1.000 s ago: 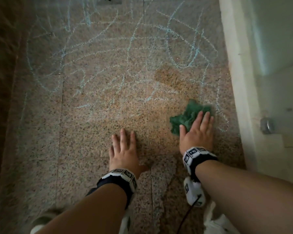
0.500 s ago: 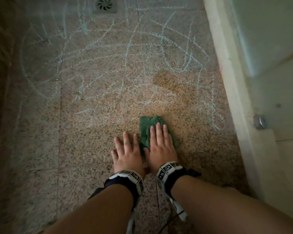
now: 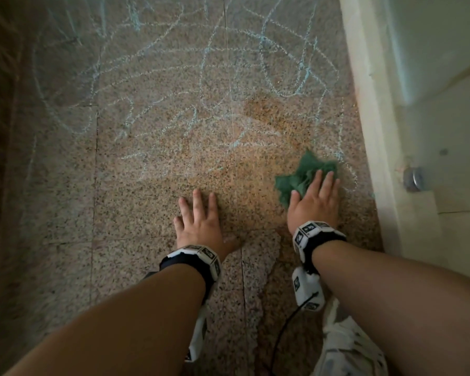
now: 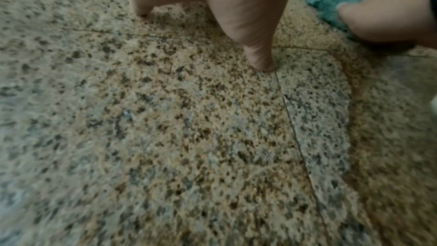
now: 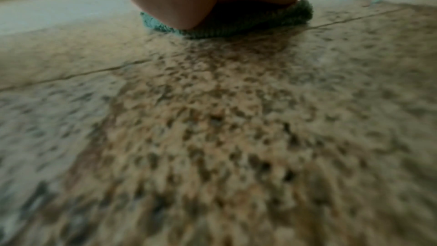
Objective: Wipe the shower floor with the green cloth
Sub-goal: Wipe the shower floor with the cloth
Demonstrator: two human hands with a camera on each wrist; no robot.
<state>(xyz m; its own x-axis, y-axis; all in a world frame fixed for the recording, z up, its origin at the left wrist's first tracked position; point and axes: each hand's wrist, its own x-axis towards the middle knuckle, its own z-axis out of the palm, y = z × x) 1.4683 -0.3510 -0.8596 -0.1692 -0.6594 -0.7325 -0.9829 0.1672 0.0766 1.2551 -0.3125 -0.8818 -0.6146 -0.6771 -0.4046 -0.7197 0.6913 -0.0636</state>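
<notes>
The green cloth (image 3: 301,177) lies bunched on the speckled shower floor (image 3: 152,164), near the right threshold. My right hand (image 3: 316,198) presses flat on it with straight fingers; the cloth sticks out ahead and to the left of the fingers. The right wrist view shows the palm on the cloth (image 5: 236,25). My left hand (image 3: 198,221) rests flat on bare floor to the left, fingers spread, touching no cloth. In the left wrist view its thumb (image 4: 257,57) touches the floor, and the cloth (image 4: 331,1) shows at the upper right under my right hand (image 4: 387,14).
Pale blue chalk scribbles (image 3: 255,50) cover the floor ahead of both hands. A raised pale threshold (image 3: 369,131) runs along the right, with a metal stop (image 3: 414,180) beyond it. A white shoe (image 3: 347,346) stands behind my right arm. A dark wall borders the left.
My right hand slid the cloth from beside my left hand out to the right, toward the threshold. The left hand stayed planted.
</notes>
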